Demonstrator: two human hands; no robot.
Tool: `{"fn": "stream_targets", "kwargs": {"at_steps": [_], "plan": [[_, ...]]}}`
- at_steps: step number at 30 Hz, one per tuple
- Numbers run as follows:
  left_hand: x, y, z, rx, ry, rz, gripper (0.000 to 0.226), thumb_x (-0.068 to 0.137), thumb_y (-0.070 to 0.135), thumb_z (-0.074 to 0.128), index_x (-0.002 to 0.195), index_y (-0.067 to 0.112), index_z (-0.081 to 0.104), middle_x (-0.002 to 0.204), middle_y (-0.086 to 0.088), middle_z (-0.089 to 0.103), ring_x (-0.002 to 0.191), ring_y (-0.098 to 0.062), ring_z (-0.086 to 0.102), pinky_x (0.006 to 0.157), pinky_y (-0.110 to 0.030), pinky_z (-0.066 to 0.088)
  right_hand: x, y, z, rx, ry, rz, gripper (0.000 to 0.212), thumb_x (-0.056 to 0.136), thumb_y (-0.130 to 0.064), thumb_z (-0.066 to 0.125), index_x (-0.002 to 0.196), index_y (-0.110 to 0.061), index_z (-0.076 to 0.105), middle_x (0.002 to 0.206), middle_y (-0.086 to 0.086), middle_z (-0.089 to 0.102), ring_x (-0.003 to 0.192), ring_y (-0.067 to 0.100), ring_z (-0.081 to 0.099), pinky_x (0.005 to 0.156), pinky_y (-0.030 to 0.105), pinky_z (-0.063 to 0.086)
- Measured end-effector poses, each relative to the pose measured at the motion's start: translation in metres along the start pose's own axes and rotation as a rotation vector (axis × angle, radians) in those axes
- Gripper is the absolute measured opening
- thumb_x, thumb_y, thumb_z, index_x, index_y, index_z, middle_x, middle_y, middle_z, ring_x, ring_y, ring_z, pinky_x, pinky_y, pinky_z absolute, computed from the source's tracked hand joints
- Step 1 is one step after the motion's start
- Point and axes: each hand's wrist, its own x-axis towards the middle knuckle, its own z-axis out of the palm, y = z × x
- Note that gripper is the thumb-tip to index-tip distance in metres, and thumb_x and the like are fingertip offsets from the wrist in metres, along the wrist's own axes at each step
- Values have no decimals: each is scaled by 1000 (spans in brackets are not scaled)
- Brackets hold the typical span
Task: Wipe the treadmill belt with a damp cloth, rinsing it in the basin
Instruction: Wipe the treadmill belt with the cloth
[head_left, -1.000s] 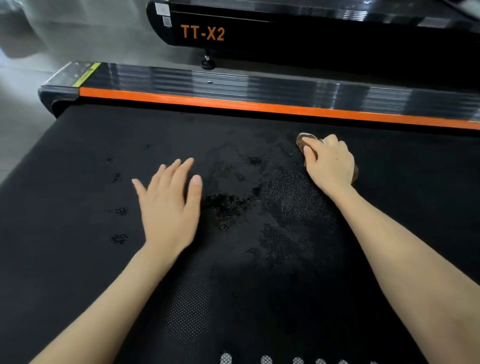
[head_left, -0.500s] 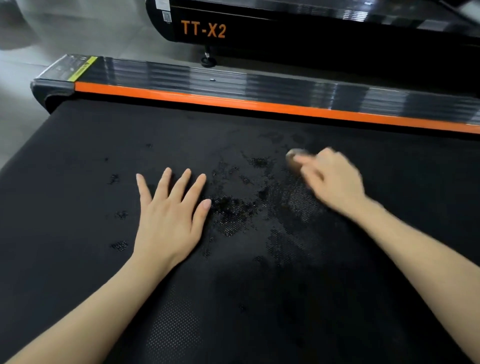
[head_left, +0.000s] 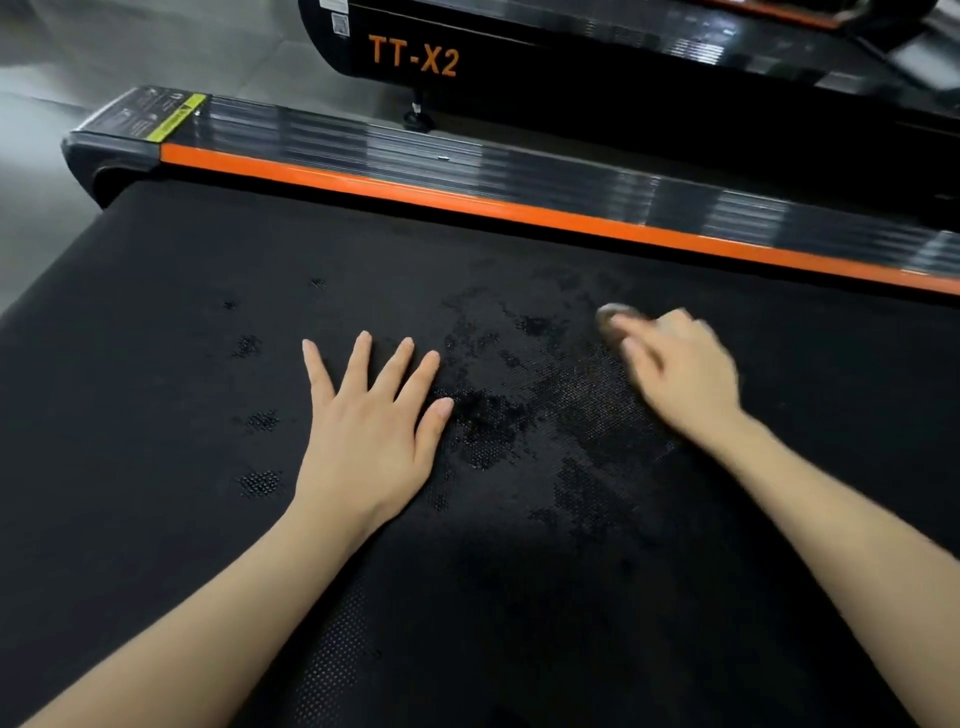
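- Head view: the left hand (head_left: 363, 441) lies flat on the treadmill belt (head_left: 156, 519), fingers straight and spread, grasping nothing. It looks like a brace for the lean forward.
- The right hand (head_left: 675, 369) is motion-blurred, fingers bent over a small brownish cloth (head_left: 610, 316) and pressing it to the belt just short of the orange side rail (head_left: 467, 202). Only a bunched edge of it peeks out past the fingertips.
- The belt is matte black with a fine dotted weave. A glistening damp patch (head_left: 493, 421) spreads between the hands, and small wet spots dot the left side.
- Beyond the rail's glossy ribbed black trim stands a second treadmill (head_left: 519, 78) marked TT-X2.
- No basin is in sight.
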Motion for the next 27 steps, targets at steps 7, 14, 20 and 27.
{"fn": "stream_targets", "kwargs": {"at_steps": [7, 14, 20, 27], "plan": [[1, -1, 3, 0, -14, -10, 63, 97, 50, 11, 138, 19, 47, 143, -5, 47, 135, -39, 34, 109, -67, 6, 66, -43, 21, -57, -24, 298, 33, 95, -35, 42, 122, -28, 60, 111, 18, 52, 99, 40, 50, 80, 44, 45], [1, -1, 3, 2, -7, -20, 61, 98, 50, 12, 138, 20, 47, 145, -3, 45, 137, -36, 33, 108, -67, 6, 69, -34, 24, -20, -43, 39, 34, 97, -35, 41, 124, -30, 60, 106, 16, 53, 96, 37, 51, 77, 43, 46], [2, 0, 5, 0, 19, -22, 61, 97, 51, 15, 136, 19, 50, 143, -4, 47, 135, -38, 34, 107, -68, 6, 88, 9, 24, -151, -35, 452, 36, 99, -34, 36, 123, -23, 60, 118, 20, 49, 105, 41, 47, 85, 46, 41], [0, -4, 5, -45, 32, -19, 58, 98, 48, 16, 135, 21, 51, 142, -3, 48, 135, -36, 35, 106, -69, 11, 109, -61, 37, -8, -102, 145, 35, 99, -35, 36, 124, -25, 58, 113, 18, 51, 100, 38, 50, 81, 41, 43]]}}
